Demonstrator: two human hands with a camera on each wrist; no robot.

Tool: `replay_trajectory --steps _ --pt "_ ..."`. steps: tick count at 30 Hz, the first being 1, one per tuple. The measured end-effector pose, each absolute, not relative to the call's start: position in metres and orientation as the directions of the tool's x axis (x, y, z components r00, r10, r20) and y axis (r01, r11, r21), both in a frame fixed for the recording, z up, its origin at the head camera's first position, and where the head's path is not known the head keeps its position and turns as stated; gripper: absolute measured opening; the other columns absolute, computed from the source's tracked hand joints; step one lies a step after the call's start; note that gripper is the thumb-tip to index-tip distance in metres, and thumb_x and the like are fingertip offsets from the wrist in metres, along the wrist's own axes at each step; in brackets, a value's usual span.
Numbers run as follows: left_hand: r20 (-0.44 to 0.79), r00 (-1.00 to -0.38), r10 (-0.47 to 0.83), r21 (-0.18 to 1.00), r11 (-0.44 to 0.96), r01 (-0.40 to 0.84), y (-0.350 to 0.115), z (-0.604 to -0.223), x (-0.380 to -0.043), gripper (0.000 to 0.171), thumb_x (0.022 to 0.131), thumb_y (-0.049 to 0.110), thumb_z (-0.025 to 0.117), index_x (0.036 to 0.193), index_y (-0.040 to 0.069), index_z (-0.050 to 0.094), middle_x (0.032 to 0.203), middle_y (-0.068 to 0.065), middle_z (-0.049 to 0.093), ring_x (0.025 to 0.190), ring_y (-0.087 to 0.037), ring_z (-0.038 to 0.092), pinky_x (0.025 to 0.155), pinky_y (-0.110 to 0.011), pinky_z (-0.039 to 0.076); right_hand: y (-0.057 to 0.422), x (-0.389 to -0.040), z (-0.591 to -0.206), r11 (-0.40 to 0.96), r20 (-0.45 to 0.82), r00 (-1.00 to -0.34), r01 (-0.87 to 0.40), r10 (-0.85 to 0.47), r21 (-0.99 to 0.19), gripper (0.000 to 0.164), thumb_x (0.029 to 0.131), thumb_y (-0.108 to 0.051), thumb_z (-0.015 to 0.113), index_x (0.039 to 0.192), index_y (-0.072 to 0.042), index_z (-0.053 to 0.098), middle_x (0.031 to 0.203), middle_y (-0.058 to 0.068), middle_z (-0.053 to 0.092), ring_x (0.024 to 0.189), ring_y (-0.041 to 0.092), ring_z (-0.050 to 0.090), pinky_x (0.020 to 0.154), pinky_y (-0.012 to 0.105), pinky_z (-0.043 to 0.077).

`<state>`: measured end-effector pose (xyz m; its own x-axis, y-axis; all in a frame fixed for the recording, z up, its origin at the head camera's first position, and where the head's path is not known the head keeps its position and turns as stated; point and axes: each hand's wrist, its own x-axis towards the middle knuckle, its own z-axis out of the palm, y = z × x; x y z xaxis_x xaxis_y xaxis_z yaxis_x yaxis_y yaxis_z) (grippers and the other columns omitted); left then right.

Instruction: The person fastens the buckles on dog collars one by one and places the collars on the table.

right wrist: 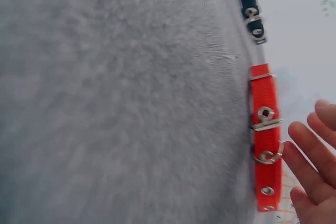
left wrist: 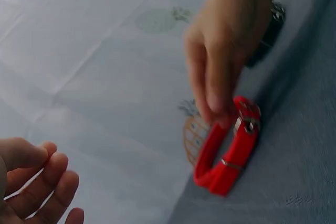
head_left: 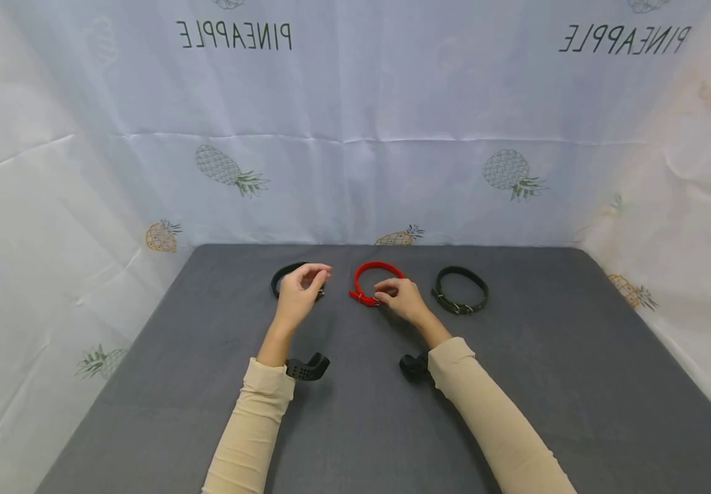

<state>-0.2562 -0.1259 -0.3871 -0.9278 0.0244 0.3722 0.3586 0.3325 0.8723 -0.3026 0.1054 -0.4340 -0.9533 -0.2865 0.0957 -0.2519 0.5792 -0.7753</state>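
Three buckled collars lie in a row on the grey table. My left hand (head_left: 296,293) hovers over the black collar (head_left: 276,280), partly hiding it. Its thumb and index fingertip meet with nothing visible between them, and the other fingers (left wrist: 65,184) curl loosely in the left wrist view. My right hand (head_left: 406,300) is at the red collar (head_left: 357,278), above the buckle side. In the right wrist view its relaxed fingers (right wrist: 310,156) are beside the metal ring of the red collar (right wrist: 265,95); whether they touch it I cannot tell. The dark green collar (head_left: 485,293) lies right of that hand.
A white curtain (head_left: 343,192) printed with pineapples hangs behind the table (head_left: 355,425) and along both sides. Black wrist devices (head_left: 308,368) are worn on both forearms, below beige sleeves' cuffs.
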Motion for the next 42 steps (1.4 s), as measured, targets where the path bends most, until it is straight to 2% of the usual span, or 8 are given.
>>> replay_trajectory --steps 6,9,12,17,21,31,38,42 --pt "0.302 -0.953 -0.027 0.713 0.670 0.207 -0.136 -0.409 -0.275 0.029 0.092 0.019 0.066 0.113 -0.001 0.066 0.110 -0.020 0.068 0.103 -0.033 0.062 0.092 -0.046 0.047 0.116 -0.284 -0.426 0.455 0.180 -0.949 -0.285 -0.259 -0.844 0.029 0.096 -0.018 0.059 0.115 0.003 0.067 0.108 0.021 0.071 0.099 0.035 0.065 0.076 0.030 0.052" --pt "0.233 -0.972 -0.038 0.549 0.830 0.099 -0.139 -0.415 -0.285 0.040 0.088 0.028 0.070 0.117 0.001 0.065 0.114 -0.017 0.067 0.108 -0.034 0.060 0.093 -0.050 0.045 0.119 -0.269 -0.422 0.388 0.189 -0.940 -0.293 -0.282 -0.874 0.029 0.098 -0.018 0.057 0.111 0.006 0.067 0.102 0.024 0.071 0.097 0.036 0.067 0.079 0.034 0.054" --pt "0.192 -0.981 -0.020 0.409 0.911 0.062 -0.142 -0.418 -0.292 0.039 0.088 0.031 0.070 0.116 0.003 0.066 0.114 -0.016 0.067 0.109 -0.034 0.061 0.092 -0.052 0.045 0.121 -0.255 -0.419 0.358 0.166 -0.928 -0.287 -0.333 -0.889 0.030 0.098 -0.019 0.056 0.110 0.006 0.067 0.098 0.024 0.072 0.092 0.028 0.069 0.083 0.038 0.055" --pt "0.172 -0.985 0.031 0.319 0.944 0.086 -0.152 -0.418 -0.299 0.026 0.091 0.020 0.066 0.112 0.004 0.068 0.109 -0.014 0.069 0.106 -0.033 0.062 0.091 -0.052 0.045 0.125 -0.241 -0.415 0.347 0.122 -0.913 -0.268 -0.390 -0.899 0.033 0.099 -0.020 0.054 0.113 0.007 0.066 0.099 0.022 0.072 0.087 0.006 0.067 0.088 0.037 0.055" --pt "0.160 -0.984 0.078 0.308 0.943 0.125 -0.162 -0.417 -0.299 0.019 0.092 0.012 0.065 0.109 0.005 0.069 0.105 -0.014 0.069 0.104 -0.032 0.060 0.090 -0.051 0.046 0.133 -0.234 -0.416 0.359 0.100 -0.910 -0.257 -0.402 -0.897 0.032 0.099 -0.020 0.054 0.113 0.007 0.066 0.098 0.022 0.072 0.085 0.001 0.066 0.090 0.037 0.054" --pt "0.196 -0.967 0.165 0.307 0.926 0.220 -0.187 -0.424 -0.298 0.018 0.091 -0.001 0.059 0.105 0.004 0.070 0.108 -0.016 0.069 0.110 -0.037 0.058 0.098 -0.056 0.044 0.163 -0.224 -0.427 0.399 0.036 -0.911 -0.216 -0.412 -0.891 0.030 0.100 -0.018 0.053 0.113 0.006 0.066 0.100 0.022 0.072 0.086 0.005 0.068 0.089 0.027 0.052" --pt "0.179 -0.960 0.217 0.344 0.900 0.267 -0.192 -0.420 -0.296 0.024 0.092 -0.003 0.057 0.113 0.004 0.066 0.124 -0.018 0.063 0.122 -0.038 0.051 0.105 -0.056 0.040 0.184 -0.234 -0.421 0.462 0.098 -0.926 -0.272 -0.365 -0.844 0.031 0.099 -0.017 0.053 0.114 0.008 0.065 0.102 0.024 0.071 0.094 0.027 0.070 0.090 0.045 0.054" --pt "0.294 -0.930 0.221 0.353 0.879 0.320 -0.191 -0.406 -0.297 0.027 0.094 0.005 0.059 0.121 0.003 0.063 0.131 -0.019 0.059 0.125 -0.039 0.050 0.105 -0.057 0.040 0.201 -0.249 -0.408 0.587 0.218 -0.947 -0.317 -0.235 -0.745 0.032 0.099 -0.019 0.055 0.117 0.006 0.064 0.110 0.025 0.068 0.103 0.038 0.065 0.090 0.050 0.053"
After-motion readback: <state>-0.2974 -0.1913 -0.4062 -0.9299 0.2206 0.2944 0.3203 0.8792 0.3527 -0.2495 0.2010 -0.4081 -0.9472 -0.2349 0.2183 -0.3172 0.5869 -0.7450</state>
